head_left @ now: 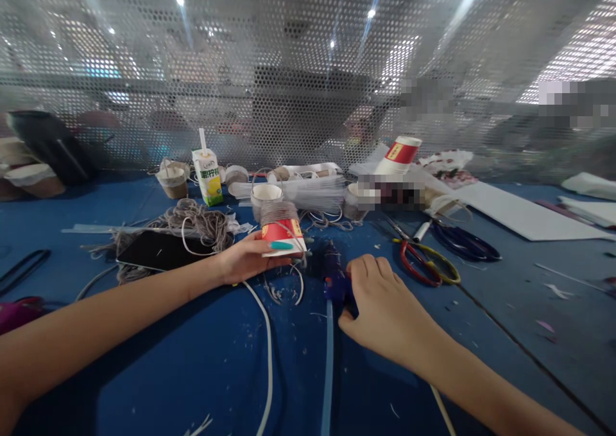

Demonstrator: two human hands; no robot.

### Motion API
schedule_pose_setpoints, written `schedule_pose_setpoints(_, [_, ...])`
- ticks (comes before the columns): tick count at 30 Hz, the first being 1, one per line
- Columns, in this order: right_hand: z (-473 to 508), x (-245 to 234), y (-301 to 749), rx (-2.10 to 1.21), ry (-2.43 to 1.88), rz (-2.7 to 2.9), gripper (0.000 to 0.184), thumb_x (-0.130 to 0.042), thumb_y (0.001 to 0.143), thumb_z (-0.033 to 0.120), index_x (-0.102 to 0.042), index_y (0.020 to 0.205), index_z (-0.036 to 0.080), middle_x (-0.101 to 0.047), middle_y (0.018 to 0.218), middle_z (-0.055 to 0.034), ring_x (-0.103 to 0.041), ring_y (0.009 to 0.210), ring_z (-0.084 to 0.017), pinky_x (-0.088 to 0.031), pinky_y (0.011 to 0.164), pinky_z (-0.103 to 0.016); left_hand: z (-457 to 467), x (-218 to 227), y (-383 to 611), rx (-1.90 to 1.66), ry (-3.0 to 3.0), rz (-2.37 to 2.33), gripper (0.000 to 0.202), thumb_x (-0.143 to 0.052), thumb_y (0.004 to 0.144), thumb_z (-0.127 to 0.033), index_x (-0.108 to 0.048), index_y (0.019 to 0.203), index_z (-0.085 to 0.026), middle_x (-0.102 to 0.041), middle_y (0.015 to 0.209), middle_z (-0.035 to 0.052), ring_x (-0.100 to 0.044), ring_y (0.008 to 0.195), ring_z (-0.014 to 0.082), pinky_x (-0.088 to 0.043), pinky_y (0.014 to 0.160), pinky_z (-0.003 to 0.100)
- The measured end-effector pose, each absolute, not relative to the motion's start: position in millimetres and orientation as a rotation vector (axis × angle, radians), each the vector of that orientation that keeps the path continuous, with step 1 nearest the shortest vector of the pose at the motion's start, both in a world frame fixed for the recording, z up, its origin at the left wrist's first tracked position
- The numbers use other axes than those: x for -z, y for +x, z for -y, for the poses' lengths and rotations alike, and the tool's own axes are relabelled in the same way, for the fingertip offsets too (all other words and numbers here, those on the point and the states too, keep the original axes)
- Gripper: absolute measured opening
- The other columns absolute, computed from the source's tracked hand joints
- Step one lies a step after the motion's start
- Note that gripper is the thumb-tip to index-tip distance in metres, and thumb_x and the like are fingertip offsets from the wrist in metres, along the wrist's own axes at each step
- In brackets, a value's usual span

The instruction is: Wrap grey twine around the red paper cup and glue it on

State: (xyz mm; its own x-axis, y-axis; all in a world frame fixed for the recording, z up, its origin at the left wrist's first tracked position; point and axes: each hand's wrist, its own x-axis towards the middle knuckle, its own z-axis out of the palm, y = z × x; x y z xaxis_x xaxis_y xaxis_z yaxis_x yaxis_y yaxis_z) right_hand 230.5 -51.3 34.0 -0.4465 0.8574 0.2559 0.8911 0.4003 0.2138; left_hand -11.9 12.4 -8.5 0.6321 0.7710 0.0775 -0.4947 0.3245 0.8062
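My left hand (pixel 248 257) is closed around a red and white paper cup (pixel 280 231), which it holds tilted above the table. Grey-brown yarn (pixel 279 211) is wound round one end of that cup. In my right hand (pixel 385 298) is a dark blue glue gun (pixel 335 283), its nozzle pointing away from me. A long translucent glue stick (pixel 328 359) runs from its back toward me. The gun is just right of the cup, apart from it. Beside my left forearm lie a loose heap of grey yarn (pixel 199 221) and a black phone (pixel 161 250).
Red-and-yellow-handled scissors (pixel 423 262) and blue-handled scissors (pixel 466 240) lie to the right. A juice carton (pixel 208 178), yarn-wrapped cups (pixel 174 180) and a bundle of glue sticks (pixel 315 193) line the back, before a perforated metal screen (pixel 308 89). A white cable (pixel 267 359) crosses the table.
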Motion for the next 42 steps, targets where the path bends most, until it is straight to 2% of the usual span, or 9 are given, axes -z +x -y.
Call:
schedule_pose_setpoints(5, [42.6, -27.2, 232.2, 0.385, -1.711, 2.451, 0.018, -0.056, 0.060, 0.017, -0.041, 0.069, 0.021, -0.050, 0.073, -0.0076, -0.053, 0.068, -0.024, -0.046, 0.058, -0.037, -10.7, 5.8, -13.3, -0.817, 0.896, -0.417, 0.045, -0.078, 0.062, -0.015, -0.067, 0.105, -0.014, -0.073, 0.099, 0.0092, -0.068, 0.094, 0.0212, -0.047, 0.090, 0.034])
schedule_pose_setpoints(10, [33.2, -30.0, 234.8, 0.202, -1.635, 2.391, 0.009, -0.047, 0.074, 0.022, -0.038, 0.075, 0.021, -0.045, 0.074, -0.0018, -0.042, 0.046, -0.011, -0.035, 0.045, -0.029, -11.6, 8.3, -13.0, -0.857, 0.914, -0.431, 0.047, -0.079, 0.059, -0.014, -0.067, 0.104, -0.013, -0.073, 0.099, 0.0078, -0.068, 0.092, 0.0173, -0.045, 0.091, 0.029])
schedule_pose_setpoints(14, [33.7, -33.8, 233.8, 0.117, -1.502, 2.322, 0.008, -0.045, 0.078, 0.020, -0.038, 0.080, 0.022, -0.048, 0.079, -0.0026, -0.049, 0.053, -0.013, -0.040, 0.049, -0.029, -10.0, 5.8, -9.4, -0.862, 0.937, -0.408, 0.049, -0.078, 0.058, -0.012, -0.065, 0.106, -0.012, -0.073, 0.100, 0.0076, -0.067, 0.094, 0.0177, -0.043, 0.097, 0.031])
schedule_pose_setpoints(18, [46.3, -36.0, 229.2, 0.042, -1.186, 2.137, 0.008, -0.050, 0.081, 0.022, -0.041, 0.081, 0.023, -0.051, 0.072, -0.0010, -0.050, 0.057, -0.014, -0.042, 0.051, -0.028, -9.1, 2.3, -8.9, -0.847, 0.889, -0.395, 0.048, -0.078, 0.060, -0.013, -0.064, 0.106, -0.013, -0.072, 0.100, 0.0082, -0.067, 0.093, 0.0189, -0.043, 0.095, 0.033])
schedule_pose_setpoints(24, [70.7, -34.5, 224.3, 0.041, -0.880, 2.097, 0.006, -0.050, 0.084, 0.018, -0.048, 0.080, 0.022, -0.050, 0.069, -0.0004, -0.051, 0.055, -0.012, -0.044, 0.052, -0.026, -12.1, 6.5, -12.3, -0.789, 0.850, -0.436, 0.041, -0.082, 0.060, -0.019, -0.066, 0.097, -0.014, -0.071, 0.085, 0.0036, -0.064, 0.074, 0.0125, -0.044, 0.068, 0.024])
schedule_pose_setpoints(26, [74.8, -33.0, 223.9, 0.003, -0.885, 2.103, 0.007, -0.051, 0.084, 0.017, -0.049, 0.080, 0.022, -0.049, 0.068, 0.0007, -0.048, 0.052, -0.011, -0.042, 0.049, -0.025, -11.9, 6.8, -11.9, -0.794, 0.844, -0.439, 0.041, -0.084, 0.058, -0.021, -0.066, 0.095, -0.015, -0.071, 0.083, 0.0020, -0.063, 0.071, 0.0108, -0.043, 0.065, 0.023])
schedule_pose_setpoints(33, [78.7, -30.0, 223.8, 0.155, -0.857, 2.112, 0.014, -0.054, 0.080, 0.014, -0.043, 0.078, 0.023, -0.047, 0.066, 0.0011, -0.047, 0.052, -0.011, -0.039, 0.045, -0.025, -7.7, 0.0, -7.8, -0.818, 0.825, -0.482, 0.053, -0.090, 0.047, -0.016, -0.065, 0.093, -0.017, -0.072, 0.081, -0.0007, -0.066, 0.072, 0.0089, -0.044, 0.067, 0.019])
schedule_pose_setpoints(38, [79.6, -30.5, 224.2, 0.163, -0.813, 2.128, 0.015, -0.054, 0.078, 0.012, -0.046, 0.082, 0.023, -0.054, 0.068, 0.0002, -0.054, 0.055, -0.012, -0.045, 0.048, -0.025, -6.0, -0.4, -7.1, -0.813, 0.853, -0.514, 0.056, -0.091, 0.045, -0.018, -0.065, 0.095, -0.015, -0.073, 0.084, 0.0020, -0.067, 0.077, 0.0115, -0.046, 0.073, 0.023])
schedule_pose_setpoints(42, [73.4, -29.5, 223.3, 0.147, -0.749, 2.135, 0.011, -0.054, 0.082, 0.013, -0.050, 0.088, 0.022, -0.057, 0.072, -0.0004, -0.057, 0.056, -0.011, -0.048, 0.050, -0.022, -5.5, -0.3, -6.7, -0.764, 0.918, -0.510, 0.058, -0.089, 0.048, -0.021, -0.066, 0.100, -0.011, -0.073, 0.089, 0.0059, -0.068, 0.085, 0.0151, -0.048, 0.085, 0.028])
